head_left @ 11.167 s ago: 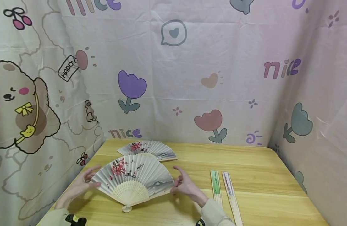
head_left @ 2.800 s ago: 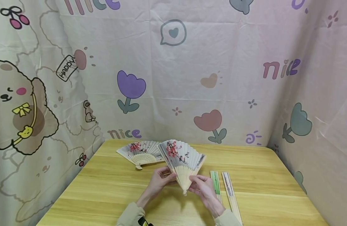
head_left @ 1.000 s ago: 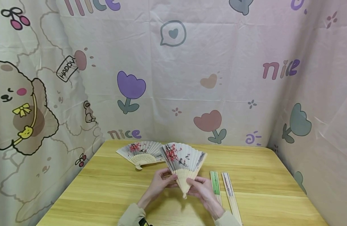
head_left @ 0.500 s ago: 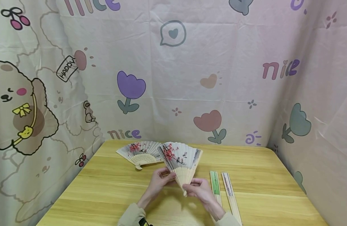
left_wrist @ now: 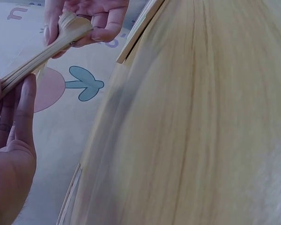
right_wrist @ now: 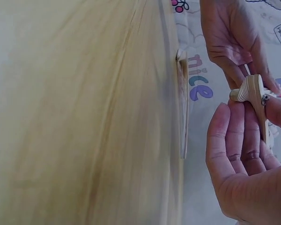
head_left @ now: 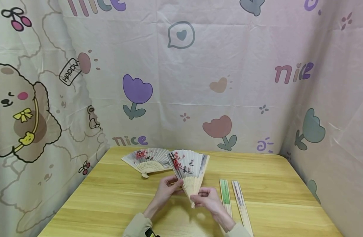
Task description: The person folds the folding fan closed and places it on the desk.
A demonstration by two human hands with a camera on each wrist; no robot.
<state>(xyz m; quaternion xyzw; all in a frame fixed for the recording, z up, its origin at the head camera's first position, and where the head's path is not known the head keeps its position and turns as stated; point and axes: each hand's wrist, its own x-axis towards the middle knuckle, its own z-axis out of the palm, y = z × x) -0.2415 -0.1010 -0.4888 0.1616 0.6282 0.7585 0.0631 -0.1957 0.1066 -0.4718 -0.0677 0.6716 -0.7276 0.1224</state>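
Note:
A folding fan (head_left: 191,164) with red blossoms on pale pleats is held partly spread above the table, its ribs converging at the bottom. My left hand (head_left: 166,191) grips its left edge between thumb and fingers. Lower down, near the pivot, my right hand (head_left: 209,199) pinches the ribs. In the left wrist view the stacked ribs of the fan (left_wrist: 42,58) run between the left hand (left_wrist: 14,154) and the right hand (left_wrist: 89,21). The right wrist view shows the fan's pivot end (right_wrist: 255,91) with a small metal rivet, the right thumb against it and the right hand's fingers (right_wrist: 243,140) underneath.
A second, fully spread fan (head_left: 149,166) lies at the back left of the wooden table (head_left: 110,204), partly behind the held one. To the right lie two folded fans, one with green (head_left: 225,194) and one with grey-white (head_left: 240,200) cloth. Printed curtains (head_left: 181,82) stand behind and at the sides.
The blossom fan was wide open between both hands earlier; it is now lifted, further right and narrower. Over the last second my right hand has slid down toward the pivot and the spread has narrowed slightly.

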